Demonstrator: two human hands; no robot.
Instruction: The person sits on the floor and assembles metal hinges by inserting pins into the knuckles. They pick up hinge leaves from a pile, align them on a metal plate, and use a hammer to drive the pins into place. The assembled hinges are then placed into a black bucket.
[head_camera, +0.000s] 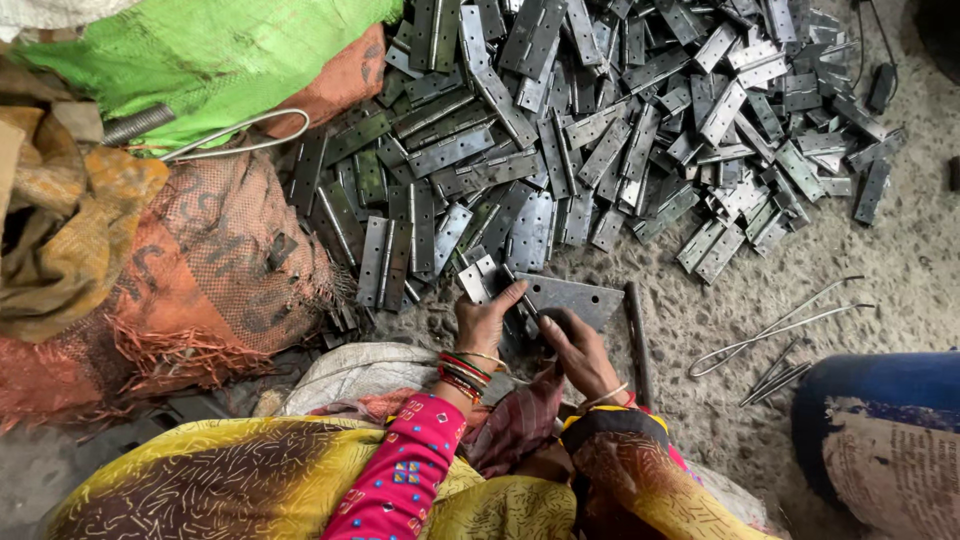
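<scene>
My left hand (485, 322) grips the left end of a grey metal hinge (572, 298) held open just above the floor. My right hand (578, 352) closes around a short dark tool or pin at the hinge's lower edge; what exactly it holds is hard to make out. Bangles sit on both wrists. A small bright hinge leaf (474, 279) lies right beside my left fingers. Beyond my hands spreads a large heap of grey metal hinges (600, 130).
Orange and green woven sacks (210, 250) are piled at the left. A thin dark rod (638, 340) lies right of my hands, with bent wire loops (780, 325) further right. A blue drum (880, 430) stands at the lower right on the gritty floor.
</scene>
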